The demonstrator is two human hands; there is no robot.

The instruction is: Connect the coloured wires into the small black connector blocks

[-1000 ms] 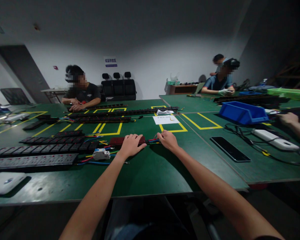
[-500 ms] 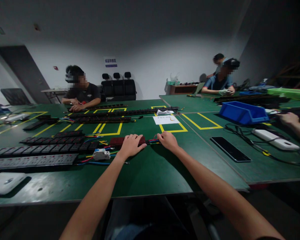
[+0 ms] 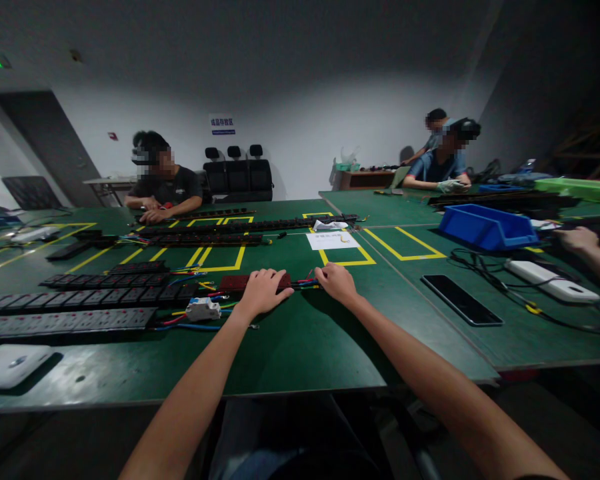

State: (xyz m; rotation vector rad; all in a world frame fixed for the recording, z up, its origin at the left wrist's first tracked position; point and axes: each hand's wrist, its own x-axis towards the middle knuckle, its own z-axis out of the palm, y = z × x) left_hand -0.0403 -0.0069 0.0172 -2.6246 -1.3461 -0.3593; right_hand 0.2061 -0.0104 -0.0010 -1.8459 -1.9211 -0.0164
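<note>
My left hand (image 3: 264,291) lies over a dark red block, perhaps a socket strip (image 3: 233,283), fingers across its top and thumb along the near side. Red, blue and yellow wires (image 3: 303,284) come out of the block's right end. At those wires my right hand (image 3: 337,283) is closed in a pinch, its fingertips partly hidden. Left of the block sits a white circuit breaker (image 3: 203,309) with coloured wires attached. Black socket strips (image 3: 87,297) and a grey socket strip (image 3: 70,323) lie farther left, their wires pointing toward my left hand.
On the green table (image 3: 290,360) are a phone (image 3: 461,299), a blue bin (image 3: 487,227), a white power bank (image 3: 553,280) with black cables, a white device (image 3: 13,365) and a paper sheet (image 3: 333,241). Co-workers sit across, and another person's hand (image 3: 580,240) shows at right.
</note>
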